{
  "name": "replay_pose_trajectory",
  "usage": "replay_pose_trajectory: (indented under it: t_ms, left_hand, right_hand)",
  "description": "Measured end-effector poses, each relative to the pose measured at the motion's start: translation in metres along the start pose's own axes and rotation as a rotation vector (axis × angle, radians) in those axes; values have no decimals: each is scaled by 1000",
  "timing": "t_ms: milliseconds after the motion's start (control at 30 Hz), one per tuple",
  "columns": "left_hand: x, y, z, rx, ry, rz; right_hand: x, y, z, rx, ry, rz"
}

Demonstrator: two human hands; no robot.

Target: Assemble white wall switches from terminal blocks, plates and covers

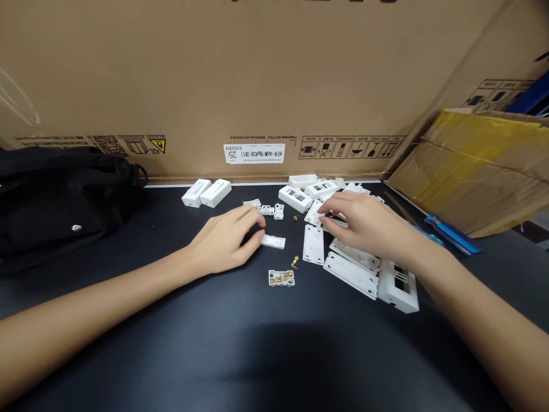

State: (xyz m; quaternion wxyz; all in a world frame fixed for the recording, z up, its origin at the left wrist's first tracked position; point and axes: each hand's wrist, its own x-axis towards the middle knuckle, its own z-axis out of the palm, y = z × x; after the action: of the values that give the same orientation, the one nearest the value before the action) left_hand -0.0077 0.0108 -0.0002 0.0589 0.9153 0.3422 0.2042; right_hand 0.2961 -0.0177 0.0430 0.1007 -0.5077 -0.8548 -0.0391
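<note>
My left hand [234, 237] rests on the dark table with its fingers bent and a gap between thumb and forefinger. Its thumb tip is beside a narrow white plastic piece [274, 242]; contact is unclear. My right hand [364, 223] reaches over a pile of white plastic parts, thumb and forefinger apart, near a flat white plate [315, 213]. Its other fingers are partly hidden. Between the hands lie a white plate with holes [313, 245], a small brass contact [295, 262] and a white base with brass parts [282, 278].
Two white switch-like housings [215, 193] stand at the back. White frames [398, 285] and long plates [350, 276] lie under and beside my right forearm. A blue-handled tool [453, 234] is at the right. A black bag [64, 200] sits left; a large cardboard box [257, 74] walls the back.
</note>
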Motion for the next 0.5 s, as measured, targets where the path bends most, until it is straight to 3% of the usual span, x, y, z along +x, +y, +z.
replay_pose_trajectory:
  t_ms: [133, 500]
  left_hand:
    - [9, -12, 3, 144, 78, -54]
    - [14, -19, 5, 172, -31, 42]
  right_hand:
    - [0, -6, -2, -1, 1, -14]
    - [2, -10, -3, -18, -14, -32]
